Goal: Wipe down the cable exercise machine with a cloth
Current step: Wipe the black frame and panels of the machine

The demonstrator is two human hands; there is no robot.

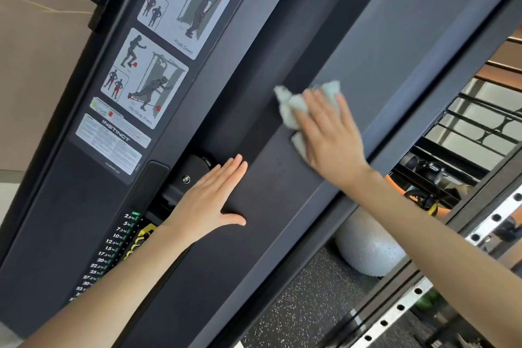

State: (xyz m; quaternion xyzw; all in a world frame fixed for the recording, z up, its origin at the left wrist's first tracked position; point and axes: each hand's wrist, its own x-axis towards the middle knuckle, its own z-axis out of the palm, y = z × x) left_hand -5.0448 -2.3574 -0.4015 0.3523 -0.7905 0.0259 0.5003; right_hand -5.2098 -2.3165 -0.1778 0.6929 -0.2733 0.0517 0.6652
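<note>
The cable exercise machine is a tall dark grey column that fills most of the view and leans to the right. My right hand presses a crumpled pale cloth flat against the column's dark panel, fingers spread over it. My left hand lies flat and open on the same panel lower down, beside a black pulley housing. It holds nothing.
Exercise instruction stickers and a weight scale with numbers run down the machine's left face. To the right are a white perforated upright, a pale textured ball on speckled floor, and a rack with gear.
</note>
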